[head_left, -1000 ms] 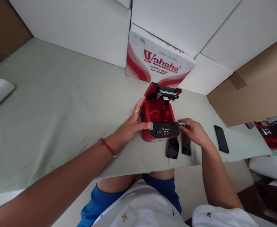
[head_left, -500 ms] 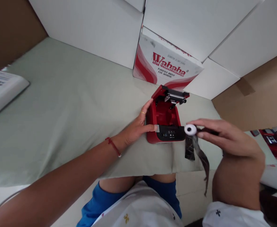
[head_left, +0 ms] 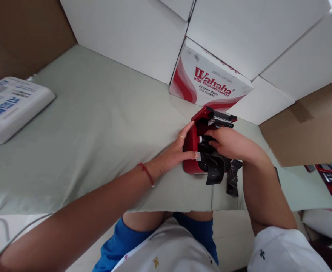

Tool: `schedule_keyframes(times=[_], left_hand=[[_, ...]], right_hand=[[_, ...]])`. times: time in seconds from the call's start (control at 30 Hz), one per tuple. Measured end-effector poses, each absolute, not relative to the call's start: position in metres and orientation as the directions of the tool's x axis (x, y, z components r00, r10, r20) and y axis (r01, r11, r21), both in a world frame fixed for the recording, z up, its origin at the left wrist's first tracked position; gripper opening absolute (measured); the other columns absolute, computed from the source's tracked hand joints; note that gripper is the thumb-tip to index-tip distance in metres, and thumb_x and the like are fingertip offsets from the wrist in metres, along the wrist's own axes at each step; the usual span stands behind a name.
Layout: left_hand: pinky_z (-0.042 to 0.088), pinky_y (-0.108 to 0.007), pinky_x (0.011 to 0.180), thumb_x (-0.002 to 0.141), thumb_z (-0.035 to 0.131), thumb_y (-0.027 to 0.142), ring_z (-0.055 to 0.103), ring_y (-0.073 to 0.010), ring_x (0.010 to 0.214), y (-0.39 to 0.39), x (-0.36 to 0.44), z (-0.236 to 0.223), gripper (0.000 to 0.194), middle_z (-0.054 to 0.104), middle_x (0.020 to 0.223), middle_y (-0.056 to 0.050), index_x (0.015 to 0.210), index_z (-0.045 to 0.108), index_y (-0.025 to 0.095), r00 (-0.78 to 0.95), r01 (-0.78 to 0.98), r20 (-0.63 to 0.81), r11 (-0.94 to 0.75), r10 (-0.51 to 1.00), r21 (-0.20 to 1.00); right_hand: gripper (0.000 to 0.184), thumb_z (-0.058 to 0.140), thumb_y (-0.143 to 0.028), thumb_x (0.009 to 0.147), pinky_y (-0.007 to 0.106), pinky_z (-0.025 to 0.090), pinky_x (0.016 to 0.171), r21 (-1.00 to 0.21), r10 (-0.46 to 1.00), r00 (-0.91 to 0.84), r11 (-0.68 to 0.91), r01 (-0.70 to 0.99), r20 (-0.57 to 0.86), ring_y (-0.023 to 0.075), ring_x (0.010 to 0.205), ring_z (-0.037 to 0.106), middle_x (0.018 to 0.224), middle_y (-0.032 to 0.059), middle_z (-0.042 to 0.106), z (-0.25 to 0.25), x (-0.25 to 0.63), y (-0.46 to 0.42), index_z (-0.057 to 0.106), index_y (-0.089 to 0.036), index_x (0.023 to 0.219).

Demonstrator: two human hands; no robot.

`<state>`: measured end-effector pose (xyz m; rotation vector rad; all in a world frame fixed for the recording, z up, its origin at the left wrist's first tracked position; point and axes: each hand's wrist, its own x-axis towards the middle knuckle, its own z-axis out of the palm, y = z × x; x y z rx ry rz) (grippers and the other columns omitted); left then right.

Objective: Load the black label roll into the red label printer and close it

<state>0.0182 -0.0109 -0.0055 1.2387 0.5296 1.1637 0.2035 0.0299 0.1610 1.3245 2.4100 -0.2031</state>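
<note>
A small red label printer (head_left: 190,165) with its lid (head_left: 201,115) raised stands on the cloth-covered table. My left hand (head_left: 173,155) grips its left side, fingers along the side wall and thumb on the front corner. Inside the printer's cavity, my right hand (head_left: 234,142) is closed around a roll of black ribbon (head_left: 205,139) with a white core end. A loose black strip (head_left: 216,172) from the roll drapes over the front panel and covers most of it. Another crumpled black strip (head_left: 233,181) lies just right of the printer. My right fingertips are partly hidden.
Behind the printer stands a white and red water carton (head_left: 208,81) against white panels. A white device with labels (head_left: 16,105) sits at the left of the table (head_left: 103,121). Brown cardboard (head_left: 310,124) borders the right, with another red device (head_left: 331,181) beyond.
My right hand has carried the ribbon roll leftward from beside the printer into its open cavity. The loose strip now hangs over the front. My left hand keeps its hold.
</note>
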Motion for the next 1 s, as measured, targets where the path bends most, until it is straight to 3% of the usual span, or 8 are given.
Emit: schedule_keyframes(times=[0.13,0.3,0.53,0.67,0.83,1.0], left_hand=[[0.015,-0.058,0.143,0.083,0.081,0.036,0.021,-0.0369,0.171,-0.013,0.017,-0.002,0.110,0.022,0.184,-0.004,0.174,0.020,0.037,0.381,-0.368,0.232,-0.084,0.895,0.926],[0.017,-0.059,0.143,0.082,0.081,0.039,0.021,-0.0380,0.171,-0.012,0.016,-0.001,0.103,0.022,0.184,-0.003,0.171,0.028,0.037,0.389,-0.332,0.220,-0.086,0.895,0.939],[0.020,-0.061,0.141,0.082,0.079,0.038,0.030,-0.0364,0.167,-0.010,0.018,-0.003,0.100,0.031,0.179,-0.005,0.169,0.029,0.036,0.387,-0.347,0.208,-0.067,0.898,0.936],[0.020,-0.061,0.140,0.082,0.078,0.036,0.034,-0.0357,0.164,-0.010,0.018,-0.003,0.104,0.035,0.176,-0.007,0.171,0.024,0.036,0.386,-0.368,0.207,-0.056,0.899,0.928],[0.014,-0.060,0.142,0.082,0.078,0.038,0.026,-0.0353,0.168,-0.010,0.018,-0.002,0.104,0.027,0.181,-0.006,0.171,0.025,0.036,0.382,-0.340,0.222,-0.087,0.897,0.937],[0.011,-0.058,0.143,0.082,0.078,0.037,0.021,-0.0350,0.171,-0.011,0.018,-0.001,0.106,0.023,0.182,-0.006,0.172,0.022,0.036,0.370,-0.320,0.218,-0.096,0.903,0.942]], right_hand=[[0.027,0.059,-0.017,0.100,0.031,0.050,0.081,0.081,0.763,-0.445,0.539,0.838,-0.469,0.0247,0.095,0.074,0.114,0.0132,0.082,0.168,0.195,0.031,0.076,-0.018,0.120],[0.029,0.060,-0.017,0.100,0.030,0.049,0.081,0.090,0.795,-0.428,0.509,0.856,-0.429,0.0257,0.098,0.074,0.114,0.0134,0.082,0.166,0.192,0.024,0.076,-0.018,0.125],[0.032,0.059,-0.021,0.100,0.030,0.052,0.084,-0.064,0.785,-0.478,0.495,0.866,-0.395,0.0233,0.097,0.074,0.115,0.0083,0.082,0.168,0.205,0.015,0.076,-0.023,0.127],[0.031,0.057,-0.019,0.100,0.030,0.049,0.080,0.007,0.809,-0.428,0.471,0.882,-0.402,0.0238,0.097,0.073,0.114,0.0109,0.082,0.160,0.202,0.016,0.074,-0.020,0.126],[0.025,0.058,-0.015,0.097,0.031,0.047,0.076,0.049,0.770,-0.415,0.497,0.866,-0.485,0.0245,0.094,0.071,0.112,0.0138,0.080,0.145,0.189,0.025,0.076,-0.016,0.114],[0.027,0.055,-0.017,0.101,0.032,0.054,0.087,-0.003,0.727,-0.475,0.545,0.838,-0.496,0.0247,0.103,0.074,0.121,0.0123,0.081,0.146,0.193,0.027,0.080,-0.019,0.113]])
